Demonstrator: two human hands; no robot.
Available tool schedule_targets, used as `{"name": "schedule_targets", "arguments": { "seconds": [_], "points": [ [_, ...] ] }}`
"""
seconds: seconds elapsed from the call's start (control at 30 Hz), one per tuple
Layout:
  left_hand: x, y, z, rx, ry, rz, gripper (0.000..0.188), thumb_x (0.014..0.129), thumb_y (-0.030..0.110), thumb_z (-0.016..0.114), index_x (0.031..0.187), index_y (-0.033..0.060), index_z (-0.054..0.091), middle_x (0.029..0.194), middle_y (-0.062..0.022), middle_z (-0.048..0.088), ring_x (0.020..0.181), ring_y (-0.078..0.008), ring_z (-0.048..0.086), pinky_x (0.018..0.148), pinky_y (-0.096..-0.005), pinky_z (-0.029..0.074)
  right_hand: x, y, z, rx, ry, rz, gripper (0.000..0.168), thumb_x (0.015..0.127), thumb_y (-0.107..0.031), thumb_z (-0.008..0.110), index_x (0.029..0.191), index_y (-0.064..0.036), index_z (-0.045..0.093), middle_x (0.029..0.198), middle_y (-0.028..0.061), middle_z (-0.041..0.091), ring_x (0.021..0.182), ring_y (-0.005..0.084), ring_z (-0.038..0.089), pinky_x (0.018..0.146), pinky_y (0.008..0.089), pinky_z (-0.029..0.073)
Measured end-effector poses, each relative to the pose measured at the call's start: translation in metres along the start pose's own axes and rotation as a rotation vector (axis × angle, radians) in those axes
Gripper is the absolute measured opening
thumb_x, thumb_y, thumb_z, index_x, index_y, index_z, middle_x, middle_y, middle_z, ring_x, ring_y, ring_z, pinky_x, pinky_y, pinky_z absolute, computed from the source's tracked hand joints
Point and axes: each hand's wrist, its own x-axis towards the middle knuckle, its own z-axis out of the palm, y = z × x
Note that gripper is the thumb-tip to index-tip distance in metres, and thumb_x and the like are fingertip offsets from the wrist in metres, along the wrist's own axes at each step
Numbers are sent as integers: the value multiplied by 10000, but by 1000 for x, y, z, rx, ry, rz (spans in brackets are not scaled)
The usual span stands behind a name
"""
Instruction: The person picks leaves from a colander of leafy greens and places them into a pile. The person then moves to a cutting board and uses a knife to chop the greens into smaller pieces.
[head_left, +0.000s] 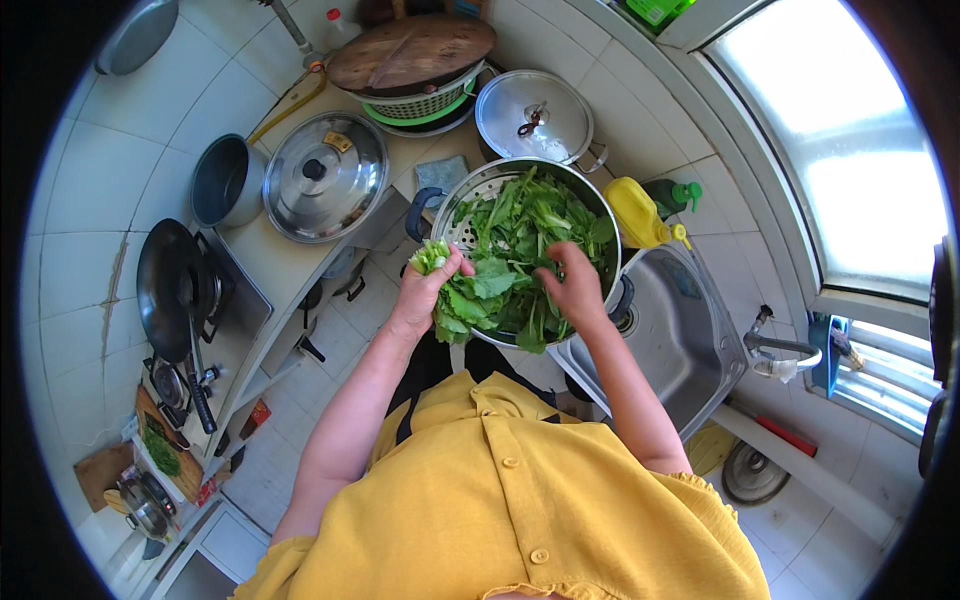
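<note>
My left hand (429, 283) is closed around a bunch of leafy greens (472, 297), its pale cut stems pointing up to the left and its leaves hanging to the right over the rim. Below and beyond lies a large metal steamer pot (610, 259) with a perforated insert (466, 234) and dark side handles, heaped with loose green leaves (536, 214). Over the right part of that heap is my right hand (574, 285), thumb and fingers apart, at the leaves; whether its fingertips touch any leaf cannot be told.
Right of the pot are a steel sink (660, 330), a faucet (784, 352) and a yellow bottle (634, 212). Behind stand a lidded pot (534, 112) and a wooden lid (412, 52). At left are a glass lid (326, 176), a saucepan (229, 180) and a wok (169, 292).
</note>
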Motion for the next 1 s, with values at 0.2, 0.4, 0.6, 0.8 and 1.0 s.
{"name": "schedule_targets", "arguments": {
  "seconds": [0.2, 0.4, 0.6, 0.8, 1.0],
  "points": [
    [14, -8, -5, 63, 45, 33, 128, 972, 201, 627, 965, 80, 587, 763, 17, 550, 748, -114, 552, 712, -272, 458, 11, 21, 29, -340, 37, -146, 342, 715, -77, 748, 1041, -57, 643, 1124, 115, 599, 1026, 355, 564, 872, 410, 503],
    [4, -6, 0, 212, 90, -25, 54, 898, 86, 678, 898, 61, 630, 760, 21, 591, 686, -78, 536, 649, -238, 439, 30, 21, -20, 359, -52, 190, 514, 784, -43, 722, 1269, -32, 552, 1198, 165, 634, 1058, 281, 635, 936, 338, 477],
    [7, -10, 22, 151, 23, -66, 98, 872, 57, 670, 968, 35, 676, 743, 12, 604, 653, -75, 537, 615, -242, 437, 22, 34, -40, 398, 34, 329, 241, 862, -10, 615, 1089, -16, 533, 1073, 130, 625, 939, 189, 659, 827, 304, 538],
    [10, -12, 42, 166, -90, -170, 203, 896, 118, 627, 1061, 29, 706, 732, 6, 619, 706, -85, 571, 720, -254, 455, 15, -22, -25, 844, 109, 361, 156, 934, -19, 570, 1084, -21, 614, 1041, 77, 690, 936, 116, 631, 833, 250, 509],
    [17, -30, 57, 74, -30, -96, 247, 915, 149, 661, 1134, 39, 689, 977, -38, 718, 914, -117, 640, 870, -280, 481, 6, -50, 9, 435, 344, 39, 57, 870, -17, 676, 925, -19, 660, 915, 22, 659, 877, 110, 601, 803, 249, 478]
  ]
}}
